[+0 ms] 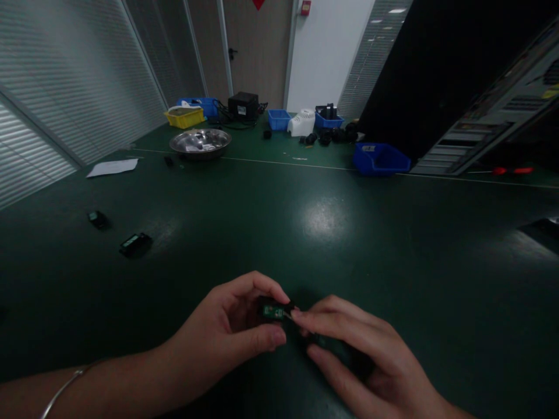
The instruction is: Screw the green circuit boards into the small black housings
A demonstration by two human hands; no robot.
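Observation:
Between the thumb and fingers of my left hand point(236, 326) is a small black module with a green circuit board point(273, 312), board side facing up. My right hand point(362, 349) is closed close beside it, fingers pinched around something small and dark that I cannot make out. A thin light-coloured line, perhaps a wire or a metal tip, runs from the board's right end to my right fingertips. Both hands are low over the green table point(262, 209). Farther left on the tabletop lie two similar black modules, one nearer point(135, 243) and one beyond it point(97, 219).
At the back left stand a metal bowl point(200, 142) holding parts, a yellow bin point(185, 118) and a black box point(243, 106) with cables. Blue bins point(278, 120), a white device point(301, 122) and a larger blue bin point(381, 159) line the far side. White paper point(112, 167) lies left.

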